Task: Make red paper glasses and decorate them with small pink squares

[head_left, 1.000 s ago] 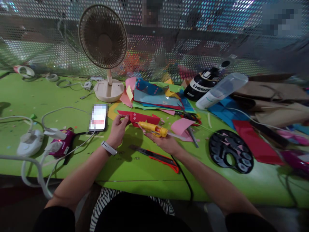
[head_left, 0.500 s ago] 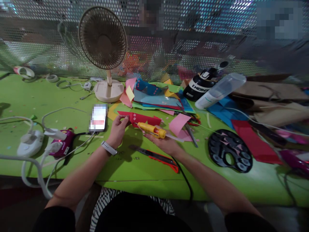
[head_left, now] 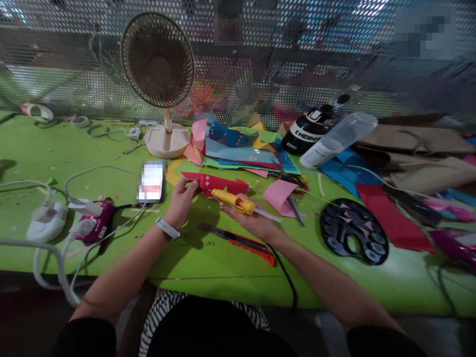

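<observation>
My left hand [head_left: 183,197] pinches the left end of a red paper piece [head_left: 226,185] marked with small pink diamonds. In my right hand [head_left: 247,220] is a yellow hot glue gun [head_left: 235,201], its fingers wrapped round the grip and a pale glue stick [head_left: 268,215] coming out of the back. The gun's nozzle points left at the red paper, at or very near its surface; whether it touches I cannot tell. Below the hands lies an orange and black utility knife [head_left: 243,243]. A pink paper piece [head_left: 278,196] rests right of the gun, partly over scissors.
A fan [head_left: 167,141] stands behind, with a phone [head_left: 151,182] left of my hands. Power adapters [head_left: 92,220] and cables spread at the left. Coloured paper sheets [head_left: 238,148], a black bottle [head_left: 308,131], a clear bottle [head_left: 340,139] and a black palette [head_left: 355,230] lie at the back and right.
Both hands stay nearly in place, with the glue gun at the red paper. The loose pink papers at the right and back have shifted and curled differently.
</observation>
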A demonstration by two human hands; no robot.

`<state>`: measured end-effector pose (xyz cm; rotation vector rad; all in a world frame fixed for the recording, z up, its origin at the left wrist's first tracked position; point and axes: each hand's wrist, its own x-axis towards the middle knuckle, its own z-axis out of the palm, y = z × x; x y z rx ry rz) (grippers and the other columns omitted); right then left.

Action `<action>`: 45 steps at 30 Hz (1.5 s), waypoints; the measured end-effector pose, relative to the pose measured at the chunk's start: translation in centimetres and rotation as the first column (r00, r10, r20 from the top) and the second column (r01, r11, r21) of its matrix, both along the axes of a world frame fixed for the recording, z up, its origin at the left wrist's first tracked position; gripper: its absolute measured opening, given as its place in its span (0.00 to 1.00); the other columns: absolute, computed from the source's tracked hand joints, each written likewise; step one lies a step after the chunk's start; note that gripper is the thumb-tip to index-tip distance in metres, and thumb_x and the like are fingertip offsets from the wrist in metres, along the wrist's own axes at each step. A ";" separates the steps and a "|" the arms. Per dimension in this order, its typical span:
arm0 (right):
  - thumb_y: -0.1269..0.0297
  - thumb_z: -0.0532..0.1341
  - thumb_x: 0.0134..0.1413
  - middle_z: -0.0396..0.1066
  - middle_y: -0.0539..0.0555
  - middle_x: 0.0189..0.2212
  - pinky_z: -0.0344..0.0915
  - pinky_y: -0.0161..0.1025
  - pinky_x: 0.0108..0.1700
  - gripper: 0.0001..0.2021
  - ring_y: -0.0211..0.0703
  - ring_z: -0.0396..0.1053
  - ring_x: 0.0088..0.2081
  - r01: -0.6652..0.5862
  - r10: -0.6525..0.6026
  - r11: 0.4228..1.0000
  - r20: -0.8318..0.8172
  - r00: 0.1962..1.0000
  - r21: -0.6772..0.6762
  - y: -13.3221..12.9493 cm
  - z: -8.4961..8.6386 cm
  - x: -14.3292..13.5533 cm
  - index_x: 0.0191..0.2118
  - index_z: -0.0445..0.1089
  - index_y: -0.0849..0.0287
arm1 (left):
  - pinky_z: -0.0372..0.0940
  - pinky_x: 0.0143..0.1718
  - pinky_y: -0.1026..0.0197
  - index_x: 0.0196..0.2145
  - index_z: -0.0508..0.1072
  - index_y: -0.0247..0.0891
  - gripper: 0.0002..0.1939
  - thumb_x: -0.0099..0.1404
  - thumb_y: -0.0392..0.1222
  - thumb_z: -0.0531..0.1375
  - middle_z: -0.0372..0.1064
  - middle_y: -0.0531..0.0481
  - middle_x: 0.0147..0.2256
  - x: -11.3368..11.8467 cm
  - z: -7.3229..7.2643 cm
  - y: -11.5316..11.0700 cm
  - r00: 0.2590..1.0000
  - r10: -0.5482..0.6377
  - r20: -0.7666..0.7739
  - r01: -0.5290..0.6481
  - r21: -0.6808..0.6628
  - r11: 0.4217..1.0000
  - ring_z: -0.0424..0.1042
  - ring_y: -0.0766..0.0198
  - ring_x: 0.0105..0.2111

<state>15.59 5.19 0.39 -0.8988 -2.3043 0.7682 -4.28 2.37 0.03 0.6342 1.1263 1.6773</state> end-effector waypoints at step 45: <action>0.55 0.58 0.55 0.73 0.57 0.36 0.66 0.41 0.39 0.12 0.45 0.72 0.34 0.554 -0.611 0.792 0.323 0.723 0.258 4.1 0.4 18.2 0.37 0.71 0.59 | 0.65 0.26 0.67 0.26 0.69 0.36 0.07 0.52 0.33 0.66 0.71 0.54 0.24 -1.7 0.7 2.2 0.978 0.143 0.150 -0.131 -0.088 0.988 0.71 0.70 0.23</action>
